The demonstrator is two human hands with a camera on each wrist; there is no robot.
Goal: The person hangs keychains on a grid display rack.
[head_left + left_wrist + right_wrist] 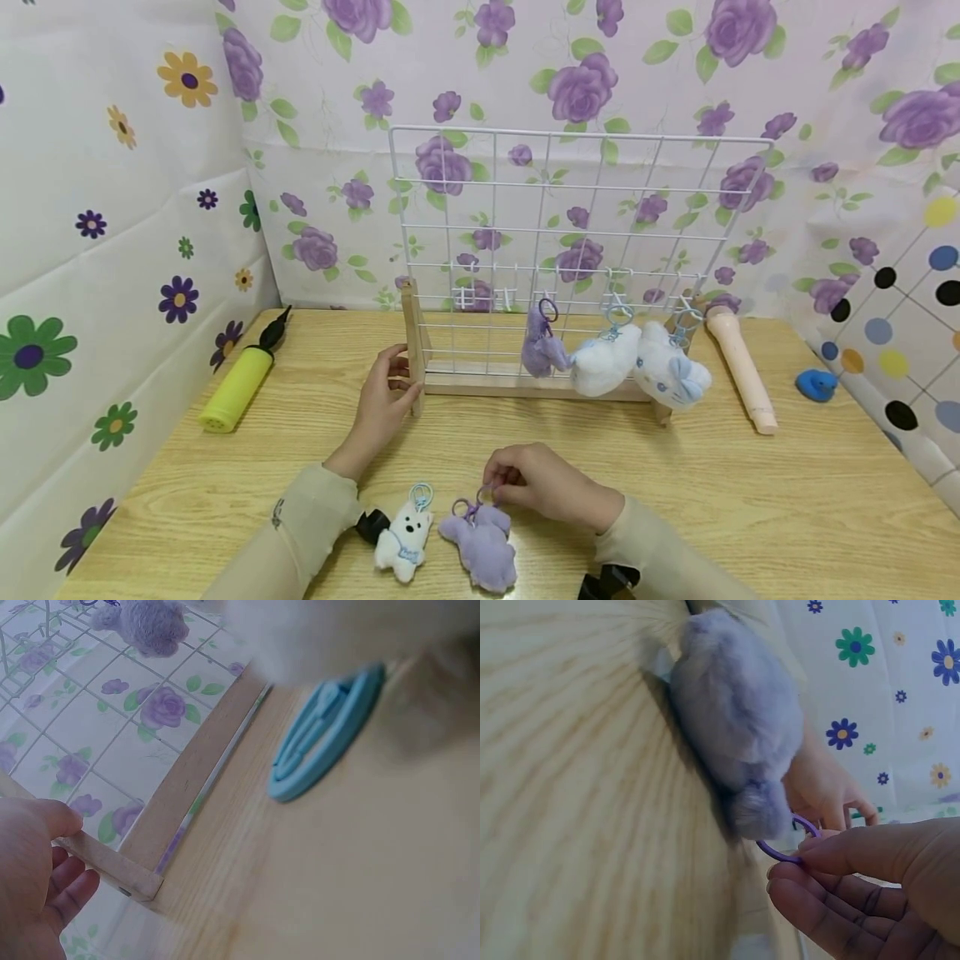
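Observation:
My left hand [382, 398] grips the left wooden post [415, 346] of a white wire grid rack [495, 227], thumb on one side and fingers on the other. Lower down, my right hand [551, 487] pinches a purple ring [771, 853] between thumb and index finger. That ring belongs to a purple plush keychain [489, 550] lying on the table. To its left lies a white bear keychain [405, 540] with a light blue clasp. From the rack's hooks hang a small purple plush [542, 348], a white plush [603, 364] and a white-and-blue plush [667, 367].
A yellow-green hand pump [238, 387] lies on the left of the wooden table [810, 500]. Right of the rack are a pale pink stick-shaped object [742, 367] and a small blue duck-like figure [817, 384]. Two bare white hooks [483, 297] are on the grid's left half.

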